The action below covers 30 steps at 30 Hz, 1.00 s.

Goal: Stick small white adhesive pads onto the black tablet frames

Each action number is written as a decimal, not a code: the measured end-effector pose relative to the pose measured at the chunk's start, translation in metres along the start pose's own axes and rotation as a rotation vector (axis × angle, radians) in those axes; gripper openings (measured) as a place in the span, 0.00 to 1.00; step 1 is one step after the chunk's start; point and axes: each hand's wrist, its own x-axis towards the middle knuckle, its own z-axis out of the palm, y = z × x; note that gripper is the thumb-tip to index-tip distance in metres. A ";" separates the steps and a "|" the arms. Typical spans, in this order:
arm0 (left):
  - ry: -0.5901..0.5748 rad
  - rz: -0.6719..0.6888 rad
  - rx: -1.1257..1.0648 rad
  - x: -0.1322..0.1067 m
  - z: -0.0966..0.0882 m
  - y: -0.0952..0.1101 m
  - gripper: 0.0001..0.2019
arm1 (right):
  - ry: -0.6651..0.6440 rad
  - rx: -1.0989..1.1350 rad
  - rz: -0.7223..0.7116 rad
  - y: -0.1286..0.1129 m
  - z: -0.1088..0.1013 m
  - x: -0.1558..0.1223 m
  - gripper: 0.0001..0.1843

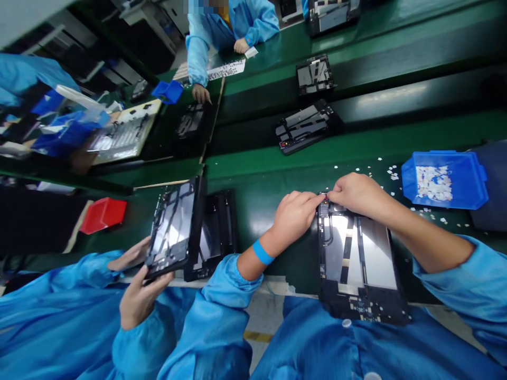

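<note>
An open tablet, its inner parts bare, lies at the bench's front edge, its near end jutting toward my body. My left hand, a blue band on its wrist, touches the tablet's top left corner with its index fingertip; the other fingers are curled and the thumb is hidden. Against the same corner, my right hand has its fingers closed in a pinch. Whatever sits between those fingertips is too small to make out. A tiny red spot shows on the corner between both hands.
A blue bin of small white pieces stands at right, with scraps scattered around it. Beyond lie two opened tablets. At left, a co-worker's hands hold another tablet, near a red bin. Another person works across the bench.
</note>
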 end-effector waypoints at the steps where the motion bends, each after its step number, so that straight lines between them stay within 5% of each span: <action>1: -0.012 0.008 0.019 0.001 0.000 0.000 0.18 | -0.016 -0.009 0.004 -0.001 -0.001 0.001 0.14; 6: -0.045 0.031 0.120 0.002 -0.003 0.002 0.17 | -0.068 -0.002 0.028 -0.002 -0.004 0.004 0.12; 14: -0.112 0.036 0.232 0.005 -0.002 0.002 0.19 | 0.104 0.080 -0.115 0.020 0.014 -0.010 0.11; 21: -0.069 0.023 0.060 0.003 -0.002 -0.005 0.21 | 0.347 -0.075 -0.547 0.045 0.042 -0.038 0.17; 30: 0.063 -0.173 -0.320 0.007 0.001 -0.009 0.22 | 0.342 -0.398 -0.737 0.036 0.031 -0.046 0.20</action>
